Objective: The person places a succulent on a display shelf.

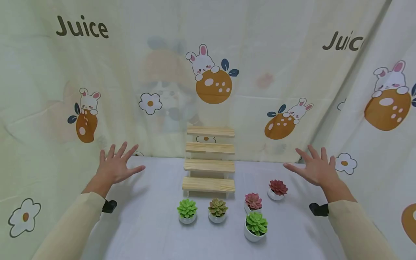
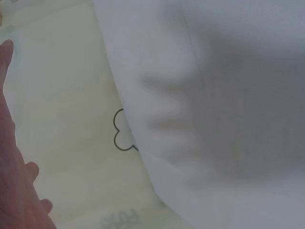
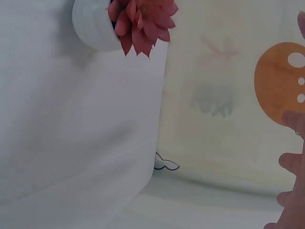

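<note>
A: Report the state of the hands.

B: I see the left hand spread wide, fingers straight, holding nothing, raised over the table near its far left corner. The right hand is likewise spread and empty, near the far right corner.

A: Nearest thing to the right hand?

B: I read a dark red succulent in a small white round pot, upright, with pointed petal-like leaves. It sits on the table's right side, toward the far edge, apart from the hand. The right wrist view shows its leaves overhanging the pot rim.

A: Surroundings?

B: I see a pink succulent just beside it, nearer me. A wooden step shelf stands at the middle of the far edge.
</note>
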Action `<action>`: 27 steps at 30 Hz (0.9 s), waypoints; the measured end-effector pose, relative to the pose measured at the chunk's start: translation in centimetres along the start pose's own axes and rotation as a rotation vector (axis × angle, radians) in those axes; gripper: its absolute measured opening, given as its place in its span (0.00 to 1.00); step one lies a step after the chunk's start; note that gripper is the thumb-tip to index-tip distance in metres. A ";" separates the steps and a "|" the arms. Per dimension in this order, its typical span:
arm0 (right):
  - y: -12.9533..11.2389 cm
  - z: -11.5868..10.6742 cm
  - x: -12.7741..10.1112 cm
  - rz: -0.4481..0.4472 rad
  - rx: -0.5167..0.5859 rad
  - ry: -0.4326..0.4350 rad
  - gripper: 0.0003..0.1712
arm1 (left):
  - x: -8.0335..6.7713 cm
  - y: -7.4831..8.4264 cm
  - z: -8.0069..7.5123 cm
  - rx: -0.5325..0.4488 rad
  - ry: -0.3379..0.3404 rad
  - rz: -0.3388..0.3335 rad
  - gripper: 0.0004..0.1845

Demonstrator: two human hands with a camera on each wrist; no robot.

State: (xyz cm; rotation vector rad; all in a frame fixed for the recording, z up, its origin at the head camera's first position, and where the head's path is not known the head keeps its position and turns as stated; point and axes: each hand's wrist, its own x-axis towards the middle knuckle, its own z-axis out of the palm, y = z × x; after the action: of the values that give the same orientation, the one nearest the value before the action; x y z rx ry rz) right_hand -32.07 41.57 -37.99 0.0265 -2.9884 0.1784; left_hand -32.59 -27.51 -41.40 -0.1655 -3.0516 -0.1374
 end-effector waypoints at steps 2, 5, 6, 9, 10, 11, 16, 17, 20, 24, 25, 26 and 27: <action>0.0 0.2 -0.1 -0.001 0.002 0.000 0.60 | -0.1 0.1 0.1 0.008 0.002 0.001 0.55; 0.1 0.6 -0.4 -0.005 -0.002 0.001 0.61 | -0.2 0.4 0.4 0.013 0.005 0.004 0.55; 0.2 0.7 -0.5 -0.007 -0.004 0.002 0.61 | -0.2 0.4 0.5 0.013 0.006 0.004 0.55; 0.3 1.2 -0.8 -0.012 -0.010 0.008 0.61 | -0.3 0.6 0.8 0.011 0.004 0.002 0.55; 0.4 1.3 -0.9 -0.014 -0.011 0.012 0.60 | -0.3 0.5 0.9 0.007 0.005 0.004 0.55; 0.4 1.5 -1.0 -0.016 -0.012 0.016 0.60 | -0.4 0.5 1.0 0.006 0.007 0.005 0.55; 0.4 2.4 -1.4 -0.036 -0.001 0.049 0.58 | -0.8 0.6 1.6 0.003 0.017 0.012 0.55; 0.3 2.6 -1.5 -0.043 0.002 0.058 0.58 | -0.8 0.7 1.8 -0.001 0.018 0.014 0.54; 0.0 3.1 -1.7 -0.065 0.026 0.084 0.56 | -1.0 1.2 2.1 -0.017 0.022 0.019 0.54; -0.8 3.8 -2.4 -0.083 0.121 0.115 0.55 | -1.4 2.4 2.9 -0.058 0.050 0.024 0.54; -1.1 4.0 -2.6 -0.087 0.154 0.119 0.54 | -1.4 2.8 3.1 -0.070 0.061 0.026 0.53; -1.3 4.2 -2.9 -0.087 0.188 0.126 0.54 | -1.5 3.1 3.4 -0.088 0.071 0.028 0.53; -1.5 4.5 -3.1 -0.087 0.223 0.132 0.54 | -1.6 3.4 3.7 -0.104 0.084 0.031 0.52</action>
State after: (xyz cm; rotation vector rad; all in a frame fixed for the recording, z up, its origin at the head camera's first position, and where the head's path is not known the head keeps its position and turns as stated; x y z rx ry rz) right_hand -29.65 39.56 -42.68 0.1624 -2.8145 0.4817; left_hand -30.91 -23.94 -44.92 -0.2089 -2.9582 -0.2942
